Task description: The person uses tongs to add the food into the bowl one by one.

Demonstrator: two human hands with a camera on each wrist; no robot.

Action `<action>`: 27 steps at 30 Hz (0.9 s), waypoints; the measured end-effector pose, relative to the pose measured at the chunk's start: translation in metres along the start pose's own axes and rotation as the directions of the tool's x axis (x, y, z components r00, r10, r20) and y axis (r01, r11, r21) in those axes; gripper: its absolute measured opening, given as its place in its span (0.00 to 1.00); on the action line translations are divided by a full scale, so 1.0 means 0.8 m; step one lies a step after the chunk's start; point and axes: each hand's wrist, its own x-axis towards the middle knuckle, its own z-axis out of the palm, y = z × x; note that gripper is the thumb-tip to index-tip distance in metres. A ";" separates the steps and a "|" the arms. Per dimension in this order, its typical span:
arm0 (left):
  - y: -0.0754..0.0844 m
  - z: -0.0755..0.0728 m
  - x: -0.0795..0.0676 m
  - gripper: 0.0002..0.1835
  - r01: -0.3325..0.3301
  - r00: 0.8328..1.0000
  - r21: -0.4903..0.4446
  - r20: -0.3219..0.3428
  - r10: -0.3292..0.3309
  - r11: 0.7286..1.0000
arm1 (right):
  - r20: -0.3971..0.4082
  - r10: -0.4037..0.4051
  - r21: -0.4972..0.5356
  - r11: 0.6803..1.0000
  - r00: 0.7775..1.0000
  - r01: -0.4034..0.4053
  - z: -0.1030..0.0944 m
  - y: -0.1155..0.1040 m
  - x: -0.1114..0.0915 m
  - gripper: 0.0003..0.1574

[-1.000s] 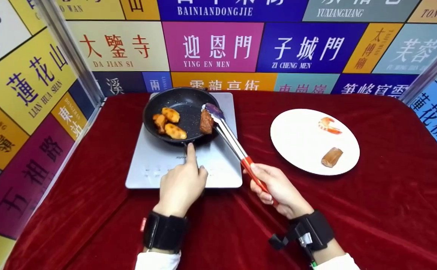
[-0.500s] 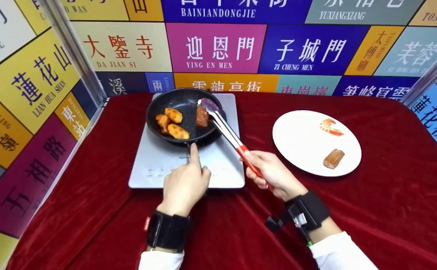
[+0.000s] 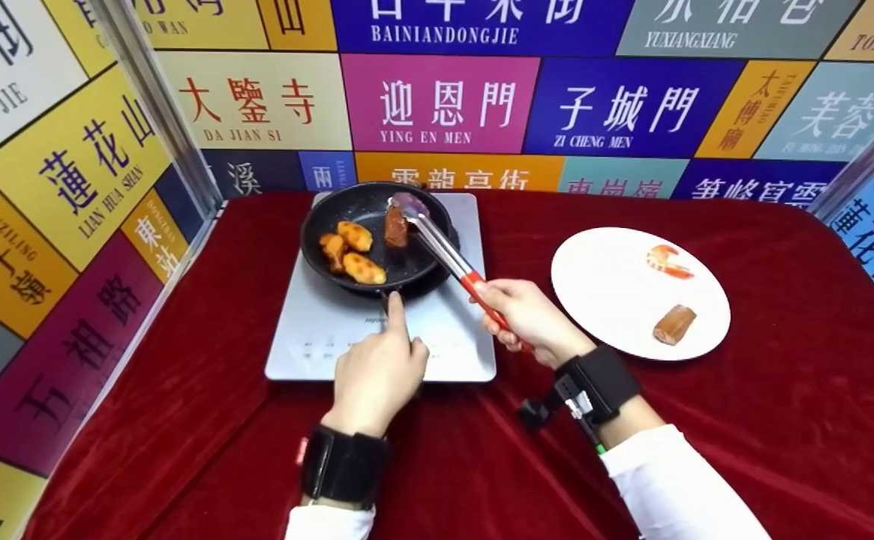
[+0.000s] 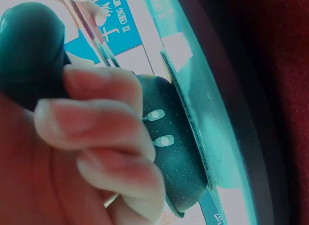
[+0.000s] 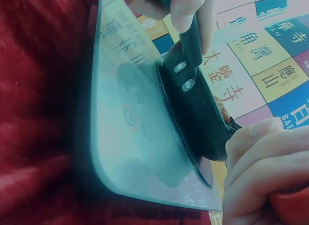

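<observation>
My left hand (image 3: 380,367) grips the black handle (image 4: 31,51) of a frying pan (image 3: 410,262), its index finger stretched along the handle towards the rim. In the left wrist view the other fingers curl round that handle. My right hand (image 3: 530,319) holds kitchen tongs (image 3: 453,262) by their red grips. The purplish tips of the tongs meet a reddish-brown piece of meat (image 3: 395,231) in the right half of the pan. Several golden-brown pieces (image 3: 363,268), like chicken wings, lie at the pan's left side. The right wrist view shows the pan's dark outer wall (image 5: 198,109).
Under the pan is a silver-grey induction cooker (image 3: 448,352). To its right a white oval plate (image 3: 594,292) bears a shrimp (image 3: 668,262) and a brown chunk of food (image 3: 674,325). Dark red cloth (image 3: 204,420) covers the table, with sign-patterned panels (image 3: 440,101) behind it.
The tongs and the piece of meat have shifted left, towards the pan's middle, and my right hand has moved left and forward with them. My left hand keeps its grip on the handle.
</observation>
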 end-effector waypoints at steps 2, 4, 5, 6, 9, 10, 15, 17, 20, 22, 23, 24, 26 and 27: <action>0.000 0.000 0.000 0.36 0.001 1.000 -0.003 0.000 -0.001 1.000 | -0.005 -0.004 -0.044 0.999 1.000 0.004 0.001 -0.004 0.005 0.25; 0.001 0.001 0.000 0.36 0.002 1.000 -0.003 -0.004 -0.002 1.000 | -0.012 -0.013 -0.088 0.996 1.000 0.012 0.003 -0.009 0.010 0.24; 0.001 0.001 0.000 0.36 0.004 1.000 -0.004 -0.004 -0.004 1.000 | -0.013 -0.020 -0.112 0.994 1.000 0.019 0.003 -0.011 0.013 0.24; 0.001 0.001 0.000 0.36 0.004 1.000 -0.004 -0.006 -0.004 1.000 | -0.016 -0.023 -0.132 0.991 1.000 0.021 0.004 -0.013 0.015 0.23; 0.002 0.003 0.000 0.36 0.003 1.000 -0.007 -0.002 -0.003 1.000 | -0.030 -0.041 -0.193 0.981 0.999 0.034 0.006 -0.019 0.023 0.22; 0.003 0.003 0.000 0.36 0.001 1.000 -0.009 -0.001 -0.001 1.000 | -0.036 -0.047 -0.213 0.976 0.998 0.038 0.007 -0.020 0.025 0.21; 0.003 0.003 0.001 0.37 -0.003 1.000 -0.010 -0.002 0.003 1.000 | -0.041 -0.074 -0.277 0.959 0.996 0.060 0.012 -0.026 0.036 0.20; 0.002 0.003 0.001 0.37 -0.003 1.000 -0.008 -0.002 0.003 1.000 | -0.043 -0.082 -0.307 0.950 0.996 0.065 0.015 -0.028 0.040 0.20; 0.001 0.003 0.001 0.37 -0.003 1.000 -0.009 -0.004 0.003 1.000 | -0.049 -0.092 -0.369 0.927 0.995 0.068 0.018 -0.033 0.045 0.21; 0.000 0.002 0.001 0.36 -0.002 1.000 -0.004 -0.009 0.002 1.000 | -0.050 -0.098 -0.418 0.906 0.994 0.068 0.020 -0.037 0.047 0.21; 0.000 0.002 0.001 0.36 -0.001 1.000 -0.004 -0.012 0.001 1.000 | -0.047 -0.099 -0.438 0.896 0.994 0.069 0.021 -0.039 0.048 0.21; -0.001 0.001 0.001 0.36 -0.001 1.000 -0.004 -0.014 0.001 1.000 | -0.045 -0.098 -0.449 0.891 0.994 0.068 0.022 -0.041 0.049 0.20; -0.001 0.000 0.001 0.36 0.001 1.000 -0.002 -0.018 -0.001 1.000 | -0.046 -0.088 -0.452 0.890 0.995 0.058 0.023 -0.045 0.051 0.20; -0.002 -0.001 0.001 0.36 0.002 1.000 -0.002 -0.018 -0.002 1.000 | -0.045 -0.081 -0.448 0.893 0.996 0.053 0.024 -0.047 0.051 0.19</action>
